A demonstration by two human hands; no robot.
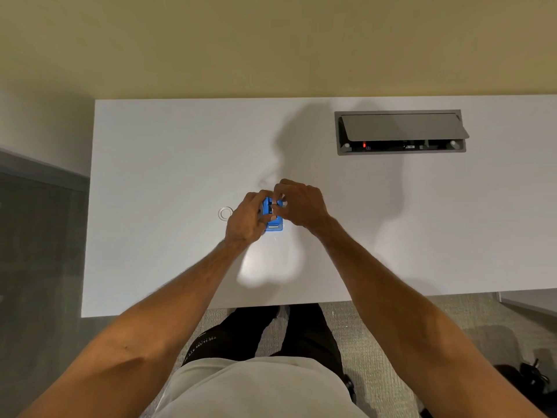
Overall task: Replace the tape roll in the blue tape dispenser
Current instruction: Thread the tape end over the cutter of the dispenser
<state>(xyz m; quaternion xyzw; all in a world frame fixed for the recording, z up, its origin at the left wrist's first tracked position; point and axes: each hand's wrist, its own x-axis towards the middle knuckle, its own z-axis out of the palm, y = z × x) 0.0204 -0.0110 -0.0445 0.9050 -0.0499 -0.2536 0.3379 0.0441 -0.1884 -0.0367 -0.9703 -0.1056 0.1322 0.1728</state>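
Observation:
The blue tape dispenser stands on the white table between my two hands. My left hand wraps around its left side and holds it. My right hand comes in from the right, its fingertips pinched on something small at the dispenser's top slot; what they grip is too small to tell. A clear tape roll lies flat on the table just left of my left hand. My fingers hide most of the dispenser's middle.
A grey cable box with its lid tilted up is set into the table at the back right. The table's front edge runs just ahead of my legs, its left edge by a grey floor.

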